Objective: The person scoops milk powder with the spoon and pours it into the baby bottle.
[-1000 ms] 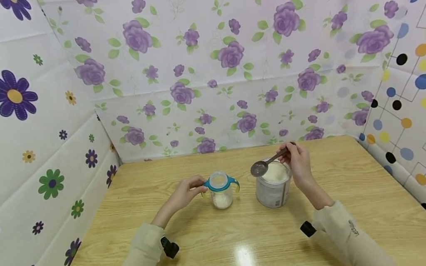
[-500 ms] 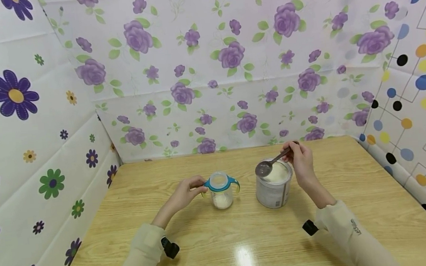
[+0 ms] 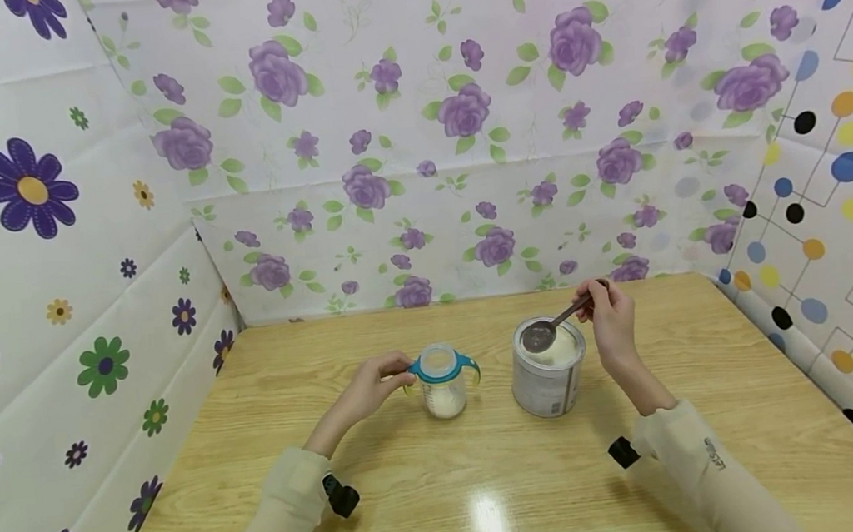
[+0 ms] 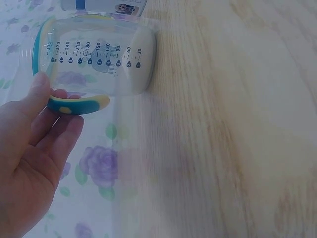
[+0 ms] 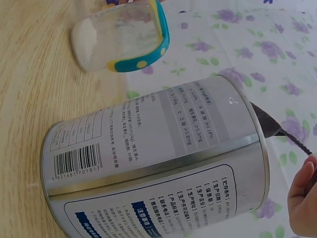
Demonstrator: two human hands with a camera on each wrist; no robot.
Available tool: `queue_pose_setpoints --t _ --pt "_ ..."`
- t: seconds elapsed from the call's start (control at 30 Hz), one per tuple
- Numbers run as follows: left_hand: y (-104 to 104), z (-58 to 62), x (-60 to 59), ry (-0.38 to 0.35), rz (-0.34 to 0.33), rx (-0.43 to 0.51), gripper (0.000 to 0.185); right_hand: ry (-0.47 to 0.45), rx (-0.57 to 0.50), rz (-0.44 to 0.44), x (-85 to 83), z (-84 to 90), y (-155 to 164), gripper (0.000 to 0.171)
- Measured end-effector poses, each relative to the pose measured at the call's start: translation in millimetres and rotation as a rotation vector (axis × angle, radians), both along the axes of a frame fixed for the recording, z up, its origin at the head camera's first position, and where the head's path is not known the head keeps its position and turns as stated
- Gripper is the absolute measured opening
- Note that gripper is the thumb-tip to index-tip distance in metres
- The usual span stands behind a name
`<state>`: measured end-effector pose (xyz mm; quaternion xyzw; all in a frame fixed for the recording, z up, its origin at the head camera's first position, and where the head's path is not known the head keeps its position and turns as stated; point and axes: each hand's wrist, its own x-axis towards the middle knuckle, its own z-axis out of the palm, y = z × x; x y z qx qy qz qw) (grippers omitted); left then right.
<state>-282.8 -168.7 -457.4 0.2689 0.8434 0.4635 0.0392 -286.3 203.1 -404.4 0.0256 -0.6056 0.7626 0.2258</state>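
Observation:
A clear baby bottle (image 3: 444,396) with a blue collar, two handles and white powder at its bottom stands upright on the table. My left hand (image 3: 372,385) pinches its left handle (image 4: 79,105) between thumb and fingers; a measuring scale faces the left wrist view. To the right of the bottle is an open metal can (image 3: 545,390) of pale powder. Over its mouth, my right hand (image 3: 613,322) grips a dark spoon (image 3: 540,336) by the handle, bowl end tilted down to the left. In the right wrist view the spoon's bowl (image 5: 265,120) shows just at the can's rim.
The wooden table (image 3: 415,501) runs back to a flowered cloth wall (image 3: 419,175). Patterned cloth also hangs at the left and right sides. A small black camera (image 3: 341,496) sits at the left wrist, another black camera (image 3: 624,452) at the right.
My right hand has moved to the right, bringing the spoon's bowl from the can's left rim to over its opening. My left hand and the baby bottle have stayed in place.

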Motion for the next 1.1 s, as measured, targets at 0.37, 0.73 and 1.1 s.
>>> queue_pose_setpoints --t 0.37,0.73,1.1 --pt "0 -0.7 0.1 -0.005 -0.01 0.011 0.013 0.057 0.12 -0.056 -0.4 -0.9 0 0.03" --pt "0 -1.5 -1.2 0.022 -0.001 -0.009 0.014 0.128 0.371 -0.134 17.8 14.1 -6 0.027" --pt "0 -1.1 -0.8 0.001 -0.003 0.004 0.015 0.324 0.64 -0.303 -2.0 -9.3 1 0.024"
